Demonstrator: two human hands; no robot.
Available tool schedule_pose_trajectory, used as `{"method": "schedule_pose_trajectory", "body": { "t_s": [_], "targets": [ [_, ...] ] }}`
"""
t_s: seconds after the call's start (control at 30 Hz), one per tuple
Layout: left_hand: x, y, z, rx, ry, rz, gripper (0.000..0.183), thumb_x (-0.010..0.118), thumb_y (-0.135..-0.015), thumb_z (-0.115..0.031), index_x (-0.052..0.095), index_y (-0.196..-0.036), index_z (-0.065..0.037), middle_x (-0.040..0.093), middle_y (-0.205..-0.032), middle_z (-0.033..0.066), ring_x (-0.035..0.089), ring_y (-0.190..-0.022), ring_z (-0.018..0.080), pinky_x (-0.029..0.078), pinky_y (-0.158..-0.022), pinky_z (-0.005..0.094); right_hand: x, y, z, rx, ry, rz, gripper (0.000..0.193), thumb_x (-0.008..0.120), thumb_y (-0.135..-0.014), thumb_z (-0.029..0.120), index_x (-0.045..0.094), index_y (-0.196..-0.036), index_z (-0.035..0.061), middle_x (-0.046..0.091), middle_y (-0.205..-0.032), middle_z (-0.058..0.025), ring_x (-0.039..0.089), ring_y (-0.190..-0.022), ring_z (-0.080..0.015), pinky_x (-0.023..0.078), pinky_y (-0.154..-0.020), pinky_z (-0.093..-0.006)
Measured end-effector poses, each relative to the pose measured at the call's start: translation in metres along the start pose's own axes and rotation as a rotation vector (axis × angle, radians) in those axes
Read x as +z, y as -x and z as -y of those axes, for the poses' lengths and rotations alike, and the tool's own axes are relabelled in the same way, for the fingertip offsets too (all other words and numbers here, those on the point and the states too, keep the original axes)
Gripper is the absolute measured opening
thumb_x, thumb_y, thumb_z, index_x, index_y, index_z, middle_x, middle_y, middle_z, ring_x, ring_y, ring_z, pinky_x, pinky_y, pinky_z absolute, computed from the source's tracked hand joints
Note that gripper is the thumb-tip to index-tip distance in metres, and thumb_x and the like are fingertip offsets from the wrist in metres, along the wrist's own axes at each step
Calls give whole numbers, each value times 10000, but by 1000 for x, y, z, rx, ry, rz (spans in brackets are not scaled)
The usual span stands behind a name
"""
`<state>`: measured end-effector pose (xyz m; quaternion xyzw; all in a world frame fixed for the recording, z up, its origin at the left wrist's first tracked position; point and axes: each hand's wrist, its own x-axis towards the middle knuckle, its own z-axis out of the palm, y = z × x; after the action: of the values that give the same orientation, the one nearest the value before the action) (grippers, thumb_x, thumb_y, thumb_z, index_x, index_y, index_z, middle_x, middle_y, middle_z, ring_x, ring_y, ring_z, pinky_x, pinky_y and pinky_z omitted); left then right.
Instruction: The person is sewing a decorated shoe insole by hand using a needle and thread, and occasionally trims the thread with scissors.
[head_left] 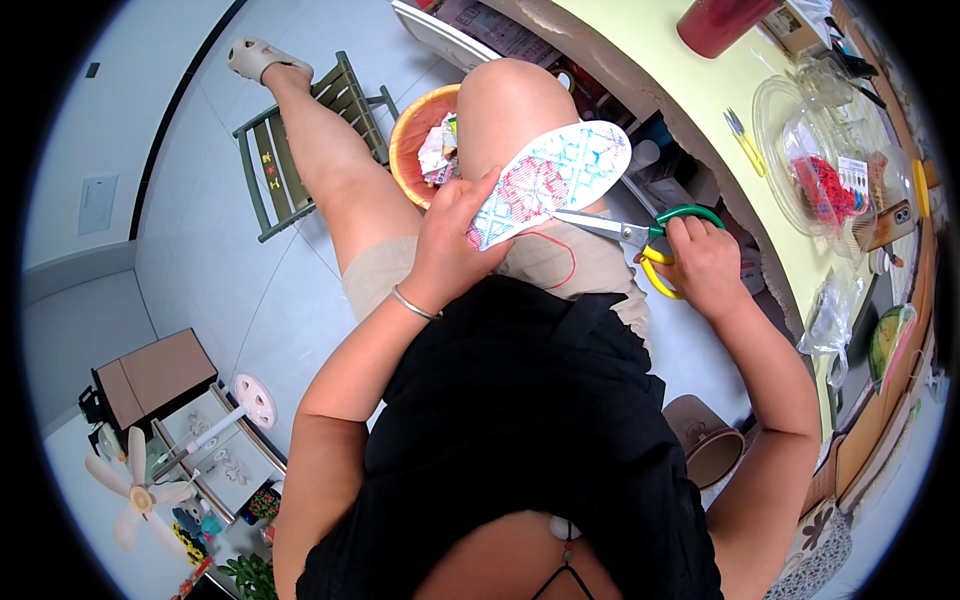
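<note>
My left hand (455, 235) grips the heel end of a white embroidered insole (575, 165), stitched in red and blue patterns, held above my lap. From its lower edge a loose red thread (574, 262) curves down over my shorts. In my right hand (705, 262) is a pair of scissors (625, 233) with one green and one yellow handle loop. Their blades point left and the tips meet the insole's lower edge, close to the thread. Whether the tips touch the thread, I cannot tell.
An orange-rimmed waste basket (405, 150) with scraps stands beyond my left hand, beside a folding slatted stool (290, 150). On the pale yellow table (690, 90) at right lie a yellow-handled tool (745, 143), a clear plastic container with red thread (825, 190) and a phone (892, 225).
</note>
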<state>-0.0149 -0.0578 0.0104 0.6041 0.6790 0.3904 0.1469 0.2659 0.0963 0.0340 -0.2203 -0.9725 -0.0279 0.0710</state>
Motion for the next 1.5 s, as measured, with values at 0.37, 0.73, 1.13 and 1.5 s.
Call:
{"method": "schedule_pose_trajectory", "body": {
  "t_s": [0.37,0.73,1.13,1.5],
  "targets": [
    [-4,-10,-13,137,-119,-102,525,747,-667,-78,594,-1167,-26,576,-948,123,566,-892,260,461,-787,326,-1,2,5,18,-10,-1,438,760,-665,392,528,-837,63,525,-726,-71,575,-669,-232,469,-556,-340],
    [12,-48,-23,339,-64,70,112,681,-702,-31,671,-812,-48,578,-777,75,569,-762,261,461,-667,363,-6,0,4,21,-1,13,439,758,-667,402,525,-827,66,508,-724,-70,567,-687,-226,467,-581,-332],
    [12,-56,-20,415,-123,155,130,653,-686,-21,638,-814,-38,565,-791,84,568,-781,270,471,-677,372,-6,0,3,12,-10,8,426,773,-637,362,518,-820,75,508,-736,-59,569,-697,-217,464,-585,-333],
    [10,-69,-20,483,-177,318,76,654,-687,-37,606,-745,-30,537,-740,94,552,-732,283,454,-635,390,-7,0,2,20,-24,28,414,776,-632,340,522,-823,74,517,-733,-59,575,-692,-220,469,-584,-336]
  ]
}}
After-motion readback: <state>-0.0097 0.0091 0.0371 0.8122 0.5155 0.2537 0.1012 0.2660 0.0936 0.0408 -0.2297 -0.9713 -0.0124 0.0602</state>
